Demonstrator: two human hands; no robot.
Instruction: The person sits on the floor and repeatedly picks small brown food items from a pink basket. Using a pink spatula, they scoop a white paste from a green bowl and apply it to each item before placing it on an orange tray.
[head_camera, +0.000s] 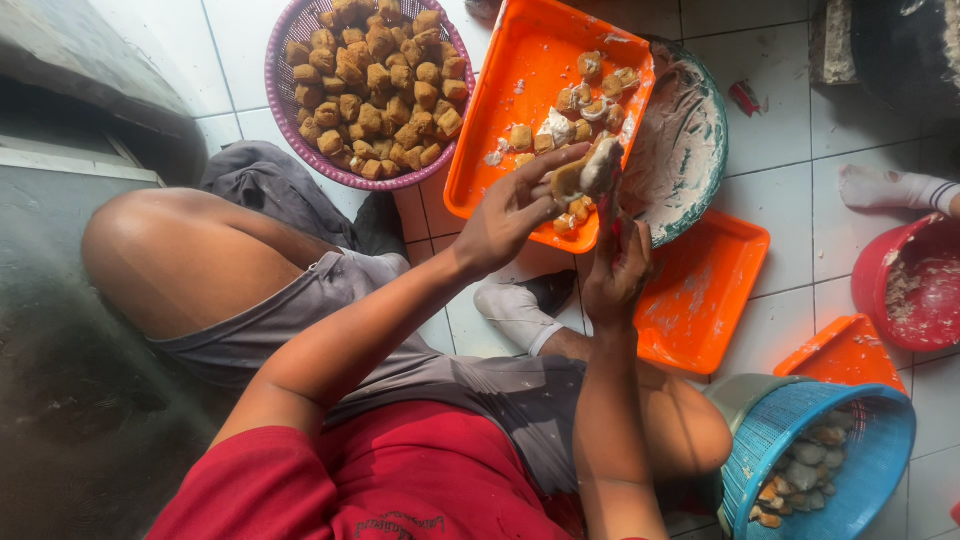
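Nearby, purple basket (283, 105) full, fried tofu cubes (378, 85).

A purple basket (283, 110) of fried tofu stands on the white tiles, a blue basket (870, 470) and a red bowl (905, 250) further off.

Red short-sleeved shirt (400, 490) with a dark curved print near the hem, loose grey shorts (330, 300) creased over both thighs, 1 white sock (515, 312) with a dark sole, bare forearms, bare knees
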